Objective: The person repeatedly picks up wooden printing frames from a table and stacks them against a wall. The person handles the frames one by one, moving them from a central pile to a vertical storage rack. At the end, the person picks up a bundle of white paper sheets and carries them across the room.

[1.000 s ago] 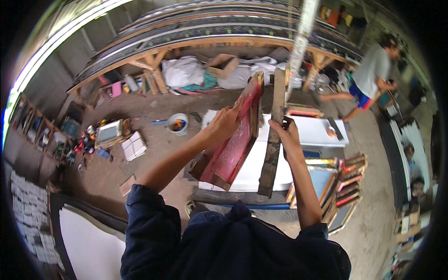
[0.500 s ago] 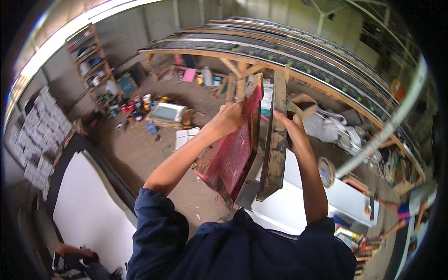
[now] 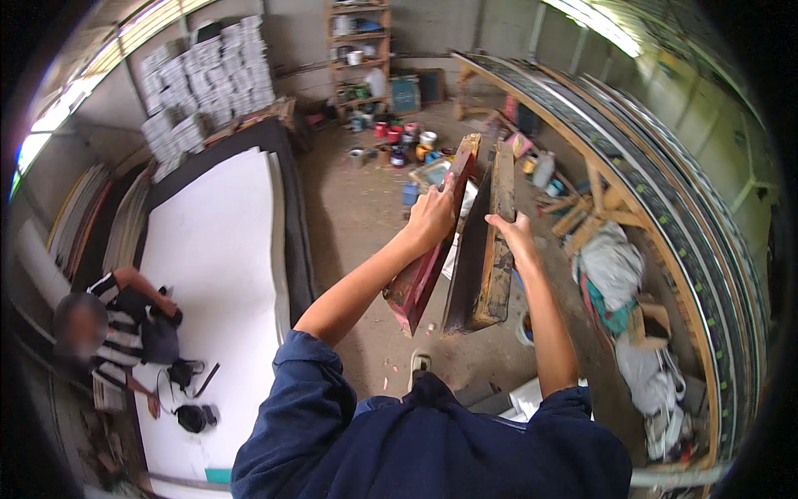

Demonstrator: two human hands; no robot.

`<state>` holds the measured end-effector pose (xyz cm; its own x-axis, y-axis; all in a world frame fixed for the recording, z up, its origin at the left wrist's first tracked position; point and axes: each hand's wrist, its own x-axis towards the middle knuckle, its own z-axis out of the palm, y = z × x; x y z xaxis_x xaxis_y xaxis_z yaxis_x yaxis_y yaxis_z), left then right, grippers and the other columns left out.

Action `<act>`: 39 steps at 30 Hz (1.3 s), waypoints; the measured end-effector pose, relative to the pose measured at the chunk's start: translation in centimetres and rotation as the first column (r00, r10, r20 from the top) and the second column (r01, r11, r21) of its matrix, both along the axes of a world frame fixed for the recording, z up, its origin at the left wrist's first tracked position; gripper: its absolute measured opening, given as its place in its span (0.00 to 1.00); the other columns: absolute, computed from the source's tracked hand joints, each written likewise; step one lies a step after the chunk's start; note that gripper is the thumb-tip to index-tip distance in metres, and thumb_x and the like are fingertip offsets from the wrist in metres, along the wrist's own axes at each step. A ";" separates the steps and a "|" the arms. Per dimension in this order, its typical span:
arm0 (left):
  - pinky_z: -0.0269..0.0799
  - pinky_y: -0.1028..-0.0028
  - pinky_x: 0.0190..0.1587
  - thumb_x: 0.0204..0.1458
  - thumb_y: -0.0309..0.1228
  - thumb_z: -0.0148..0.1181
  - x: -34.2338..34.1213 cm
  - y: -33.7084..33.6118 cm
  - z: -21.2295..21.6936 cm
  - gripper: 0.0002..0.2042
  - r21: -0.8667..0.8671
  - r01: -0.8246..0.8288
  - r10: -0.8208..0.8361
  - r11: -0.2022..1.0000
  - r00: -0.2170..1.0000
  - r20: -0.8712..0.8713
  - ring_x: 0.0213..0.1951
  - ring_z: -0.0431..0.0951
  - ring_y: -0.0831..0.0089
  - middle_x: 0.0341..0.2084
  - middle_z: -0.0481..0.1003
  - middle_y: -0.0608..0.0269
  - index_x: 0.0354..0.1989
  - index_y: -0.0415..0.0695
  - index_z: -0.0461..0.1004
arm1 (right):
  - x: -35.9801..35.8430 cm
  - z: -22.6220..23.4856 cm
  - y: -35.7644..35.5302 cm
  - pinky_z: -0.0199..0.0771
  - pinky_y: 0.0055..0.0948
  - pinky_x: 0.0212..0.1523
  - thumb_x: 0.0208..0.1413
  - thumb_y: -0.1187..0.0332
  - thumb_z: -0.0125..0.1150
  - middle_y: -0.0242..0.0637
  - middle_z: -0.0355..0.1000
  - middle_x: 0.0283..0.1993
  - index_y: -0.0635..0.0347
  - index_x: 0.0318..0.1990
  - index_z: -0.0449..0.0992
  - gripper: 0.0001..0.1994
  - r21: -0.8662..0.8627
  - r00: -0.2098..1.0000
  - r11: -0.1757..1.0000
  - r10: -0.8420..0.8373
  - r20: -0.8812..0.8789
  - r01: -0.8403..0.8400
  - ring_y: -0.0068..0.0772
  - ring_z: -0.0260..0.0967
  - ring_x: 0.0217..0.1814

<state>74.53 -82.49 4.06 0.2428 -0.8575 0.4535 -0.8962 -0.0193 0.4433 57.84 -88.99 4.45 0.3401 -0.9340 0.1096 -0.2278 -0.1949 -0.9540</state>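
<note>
The left hand [image 3: 434, 219] is clamped on the red frame [image 3: 422, 279], the right hand [image 3: 515, 239] on the dark frame [image 3: 499, 270], each by its outer side; both hang apart above the floor [image 3: 357, 200], I'd guess so their faces don't rub.

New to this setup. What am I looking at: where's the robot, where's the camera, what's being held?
There's no robot: these are a person's bare hands, with blue sleeves below. The view comes from a wide fisheye camera on that person's head, looking down, so straight edges bend. The left hand holds a red-stained frame; the right hand holds a dark-faced wooden frame, with a gap between the two. At left, black items lie on a stack of white sheets, with another person at its edge. Small containers stand on the floor ahead.
</note>
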 end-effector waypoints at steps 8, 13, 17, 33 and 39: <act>0.66 0.56 0.39 0.44 0.28 0.49 14.0 -3.9 -1.5 0.29 0.137 -0.215 0.212 0.967 0.977 0.033 0.35 0.70 0.43 0.35 0.67 0.36 0.57 0.42 0.49 | 13.3 -5.1 -10.6 0.65 0.25 0.41 0.34 0.64 0.65 0.42 0.71 0.35 0.71 0.40 0.68 0.25 -0.115 0.946 0.944 0.296 -0.130 -0.311 0.29 0.68 0.36; 0.67 0.56 0.38 0.44 0.28 0.50 20.0 -6.9 -1.4 0.28 0.125 -0.341 0.337 0.931 0.940 0.057 0.35 0.70 0.43 0.35 0.67 0.37 0.57 0.43 0.50 | 21.7 -5.5 -15.1 0.64 0.31 0.43 0.32 0.62 0.64 0.49 0.70 0.38 0.69 0.39 0.69 0.25 -0.101 0.914 0.909 0.400 -0.064 -0.404 0.41 0.68 0.41; 0.67 0.57 0.37 0.45 0.28 0.49 25.5 -8.4 -0.7 0.27 0.125 -0.414 0.412 0.901 0.910 0.049 0.35 0.70 0.43 0.34 0.67 0.38 0.56 0.42 0.51 | 29.7 -5.2 -18.1 0.64 0.32 0.42 0.32 0.62 0.64 0.50 0.70 0.37 0.71 0.37 0.69 0.24 -0.079 0.893 0.891 0.440 -0.094 -0.447 0.42 0.68 0.40; 0.65 0.57 0.39 0.41 0.27 0.49 64.3 -19.0 -3.6 0.28 0.151 -0.415 0.416 0.897 0.909 0.027 0.34 0.70 0.44 0.31 0.68 0.38 0.54 0.37 0.52 | 68.5 -6.0 -30.0 0.64 0.31 0.41 0.34 0.59 0.64 0.47 0.71 0.36 0.70 0.38 0.70 0.25 -0.127 0.833 0.832 0.506 -0.223 -0.540 0.39 0.68 0.40; 0.67 0.55 0.35 0.42 0.26 0.50 77.2 -24.9 -2.1 0.27 0.097 -0.467 0.462 0.879 0.884 0.070 0.32 0.71 0.44 0.31 0.67 0.39 0.55 0.39 0.53 | 81.2 -6.2 -34.9 0.62 0.31 0.44 0.37 0.61 0.62 0.46 0.69 0.40 0.71 0.42 0.68 0.26 -0.060 0.887 0.888 0.447 -0.112 -0.455 0.38 0.66 0.42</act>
